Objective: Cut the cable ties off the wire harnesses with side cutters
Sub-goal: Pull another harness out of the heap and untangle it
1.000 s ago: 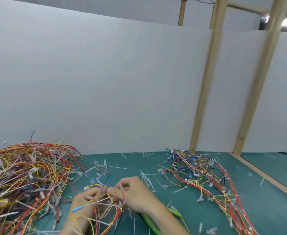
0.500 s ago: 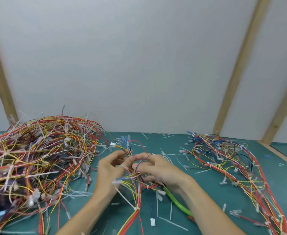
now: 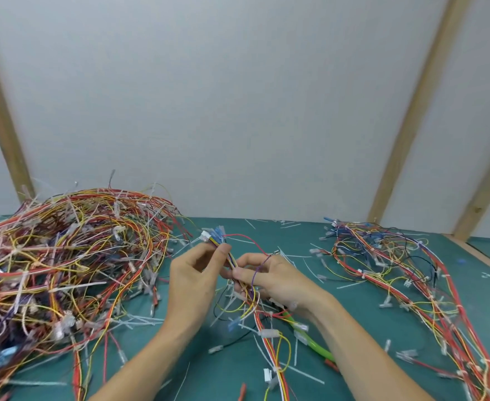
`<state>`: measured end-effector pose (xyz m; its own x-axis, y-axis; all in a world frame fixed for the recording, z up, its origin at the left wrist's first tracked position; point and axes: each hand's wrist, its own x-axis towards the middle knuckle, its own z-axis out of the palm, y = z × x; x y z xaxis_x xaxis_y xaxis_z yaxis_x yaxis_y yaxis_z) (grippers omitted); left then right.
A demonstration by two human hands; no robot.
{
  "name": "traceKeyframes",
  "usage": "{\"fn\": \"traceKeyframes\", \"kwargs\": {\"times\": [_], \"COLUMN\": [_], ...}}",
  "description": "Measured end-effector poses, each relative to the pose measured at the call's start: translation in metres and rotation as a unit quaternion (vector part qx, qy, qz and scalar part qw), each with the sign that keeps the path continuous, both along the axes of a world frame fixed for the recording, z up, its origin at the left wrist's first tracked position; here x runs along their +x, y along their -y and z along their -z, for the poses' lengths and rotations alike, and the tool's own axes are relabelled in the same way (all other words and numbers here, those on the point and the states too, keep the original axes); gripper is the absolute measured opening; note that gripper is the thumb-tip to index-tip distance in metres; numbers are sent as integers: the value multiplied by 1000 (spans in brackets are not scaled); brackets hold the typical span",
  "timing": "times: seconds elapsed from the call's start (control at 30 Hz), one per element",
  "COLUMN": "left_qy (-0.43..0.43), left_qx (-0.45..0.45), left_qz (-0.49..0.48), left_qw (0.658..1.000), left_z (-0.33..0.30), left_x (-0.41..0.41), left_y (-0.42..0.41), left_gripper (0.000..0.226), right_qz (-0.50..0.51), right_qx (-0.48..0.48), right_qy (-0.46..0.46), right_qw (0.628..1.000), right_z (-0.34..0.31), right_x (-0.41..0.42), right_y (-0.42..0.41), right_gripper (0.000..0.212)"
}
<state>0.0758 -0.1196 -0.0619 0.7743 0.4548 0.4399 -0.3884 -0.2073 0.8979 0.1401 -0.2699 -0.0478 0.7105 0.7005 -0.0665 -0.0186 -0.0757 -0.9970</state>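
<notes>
My left hand (image 3: 193, 280) pinches a thin wire harness (image 3: 269, 328) of red, yellow and purple strands just below its blue and white connectors (image 3: 213, 235). My right hand (image 3: 272, 280) grips the same bundle a little lower, fingers curled round it. The harness trails down over the green mat toward me, with white cable ties still on it. Under my right wrist lie the side cutters, of which only a green handle (image 3: 310, 335) shows; neither hand holds them.
A big tangled heap of harnesses (image 3: 64, 264) fills the left of the green mat (image 3: 454, 322). A smaller spread of harnesses (image 3: 405, 279) lies at the right. Cut white tie scraps (image 3: 301, 371) litter the mat. A white wall with wooden posts stands behind.
The view has dropped and swung left, so the left heap shows more. Both hands have lifted the harness end off the mat and drawn it up between them.
</notes>
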Motion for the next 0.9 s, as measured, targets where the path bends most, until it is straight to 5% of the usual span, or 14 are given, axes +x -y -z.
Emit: {"fn": "traceKeyframes", "kwargs": {"times": [0.13,0.33,0.53,0.73,0.9], "left_qy": [9,-4,-42,-122,-107], "left_qx": [17,23,27,-19,39], "left_qz": [5,22,-34,123,160], "left_qw": [1000,999,998,985,981], "left_z": [1,1,9,3,-1], "left_x": [-1,2,10,9,2], "left_y": [2,-1,-8,2,3], "left_gripper": [26,27,15,24,37], "right_qz": [-27,-33,-15,-62,-7], "right_qx": [3,10,174,295,343], "right_qy": [3,9,-84,-200,-278], "right_qw": [1000,999,981,932,897], "right_z": [0,-3,-9,-12,-21], "right_x": [-1,5,18,23,24], "right_y": [2,8,15,20,29], "right_gripper": [24,10,14,24,17]}}
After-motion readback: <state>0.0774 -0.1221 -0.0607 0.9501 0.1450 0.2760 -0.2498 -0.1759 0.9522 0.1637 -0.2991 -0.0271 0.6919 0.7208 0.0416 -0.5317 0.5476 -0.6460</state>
